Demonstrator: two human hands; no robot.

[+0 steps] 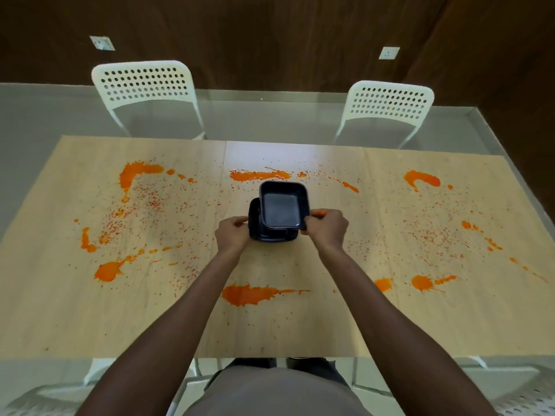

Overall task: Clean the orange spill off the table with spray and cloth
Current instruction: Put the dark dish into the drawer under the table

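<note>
Orange spill point(246, 294) lies in puddles and fine specks across the pale wooden table point(288, 325), from the far-left streak to the blotches at the right edge, with one long splash just short of my forearms and another just past the containers. From the head camera I see two dark rectangular plastic containers at the table's middle. My left hand point(232, 235) has its fingers curled round the left edge of the lower dark container point(255, 232), which sits on the wood. My right hand point(327, 229) pinches the near-right corner of the upper dark container point(282, 207) between thumb and curled fingers; this one is tilted, overlapping the lower one and shifted right and further away. Its inside looks grey and glossy; I cannot tell whether it holds anything. Two white perforated-back chairs point(144, 82) stand behind the table's far edge, well apart, against a dark wood-panelled wall point(270, 31) with two white sockets
</note>
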